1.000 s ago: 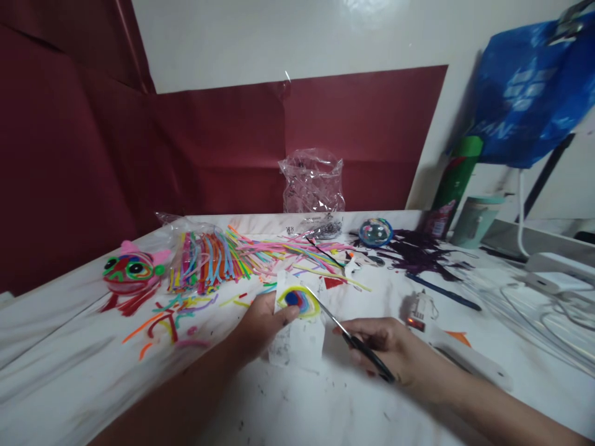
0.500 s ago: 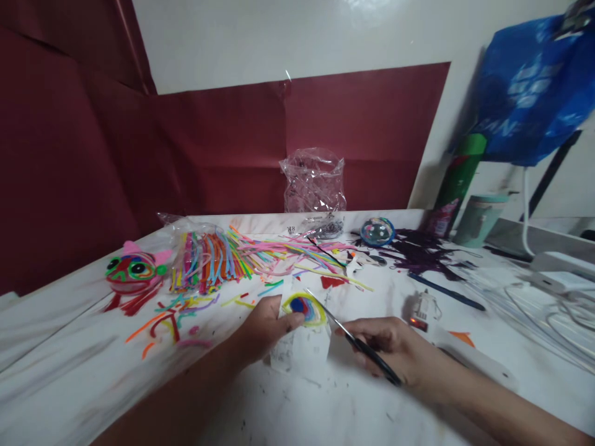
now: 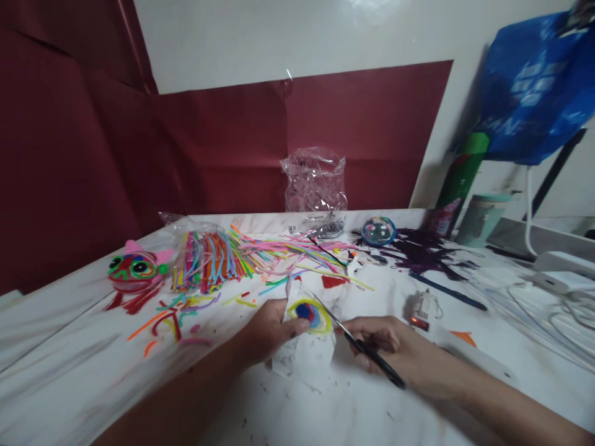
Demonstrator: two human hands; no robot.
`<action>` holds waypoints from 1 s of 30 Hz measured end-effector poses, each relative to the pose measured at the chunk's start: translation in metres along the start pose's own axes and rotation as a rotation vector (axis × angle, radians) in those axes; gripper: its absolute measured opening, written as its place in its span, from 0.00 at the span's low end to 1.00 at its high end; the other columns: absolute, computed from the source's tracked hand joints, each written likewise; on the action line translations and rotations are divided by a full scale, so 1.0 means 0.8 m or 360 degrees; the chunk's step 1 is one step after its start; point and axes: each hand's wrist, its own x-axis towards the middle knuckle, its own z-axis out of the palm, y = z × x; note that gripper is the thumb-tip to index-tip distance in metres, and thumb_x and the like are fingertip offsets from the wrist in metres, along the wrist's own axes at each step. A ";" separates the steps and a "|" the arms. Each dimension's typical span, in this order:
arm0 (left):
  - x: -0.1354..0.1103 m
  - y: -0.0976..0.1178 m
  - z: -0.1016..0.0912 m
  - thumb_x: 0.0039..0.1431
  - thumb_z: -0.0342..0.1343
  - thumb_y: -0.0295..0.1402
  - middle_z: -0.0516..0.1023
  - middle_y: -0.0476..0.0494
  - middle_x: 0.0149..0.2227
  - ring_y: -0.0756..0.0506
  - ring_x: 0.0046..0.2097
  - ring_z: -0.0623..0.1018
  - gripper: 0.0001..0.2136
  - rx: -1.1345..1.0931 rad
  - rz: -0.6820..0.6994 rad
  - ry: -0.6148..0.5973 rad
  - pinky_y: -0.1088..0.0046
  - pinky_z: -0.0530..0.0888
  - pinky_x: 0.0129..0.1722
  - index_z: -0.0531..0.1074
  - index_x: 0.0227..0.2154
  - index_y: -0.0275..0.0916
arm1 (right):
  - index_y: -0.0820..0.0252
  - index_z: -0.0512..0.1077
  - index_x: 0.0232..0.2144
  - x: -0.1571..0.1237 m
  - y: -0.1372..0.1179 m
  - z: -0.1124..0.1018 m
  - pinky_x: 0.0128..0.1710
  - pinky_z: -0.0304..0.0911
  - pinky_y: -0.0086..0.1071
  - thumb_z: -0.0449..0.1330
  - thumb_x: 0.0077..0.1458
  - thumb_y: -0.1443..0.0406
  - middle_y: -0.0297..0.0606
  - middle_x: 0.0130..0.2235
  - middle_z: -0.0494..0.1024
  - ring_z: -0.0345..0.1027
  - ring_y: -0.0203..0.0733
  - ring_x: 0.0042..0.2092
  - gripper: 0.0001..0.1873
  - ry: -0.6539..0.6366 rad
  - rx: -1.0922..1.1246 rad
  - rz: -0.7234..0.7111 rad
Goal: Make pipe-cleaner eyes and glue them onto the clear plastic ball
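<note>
Between thumb and fingers, my left hand [image 3: 272,328] grips a piece of white paper [image 3: 304,358]. On it lies an eye-shaped patch [image 3: 310,316] of coiled strands, with a blue centre, pale bands and a yellow rim. My right hand [image 3: 388,344] is closed round a pair of scissors [image 3: 367,352] with black handles. Their metal blades point up and left, along the right edge of the yellow rim. Whether the blades touch the paper is hard to tell. My right fingers cover part of the handles.
To the left stand a colourful pig-like figure [image 3: 136,272] and bundled pipe cleaners [image 3: 204,260], with cut pieces scattered in front. Behind are a clear plastic bag [image 3: 316,183] and a decorated dome [image 3: 379,231]. On the right lie dark purple scraps [image 3: 425,251], a dark pen-like stick [image 3: 449,291], a small white device [image 3: 424,310] and cables [image 3: 548,310].
The paper with the eye-shaped patch has shifted slightly right and down in my left hand. The scissors have moved a little the same way. Both holds are unchanged.
</note>
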 end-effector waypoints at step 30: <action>-0.003 0.000 0.003 0.48 0.59 0.37 0.79 0.44 0.31 0.43 0.34 0.75 0.14 0.0004 -0.0093 -0.0040 0.71 0.69 0.35 0.76 0.34 0.32 | 0.62 0.73 0.38 -0.005 -0.005 0.000 0.21 0.44 0.26 0.60 0.50 0.49 0.28 0.24 0.57 0.46 0.31 0.25 0.23 -0.0017 -0.0078 -0.0028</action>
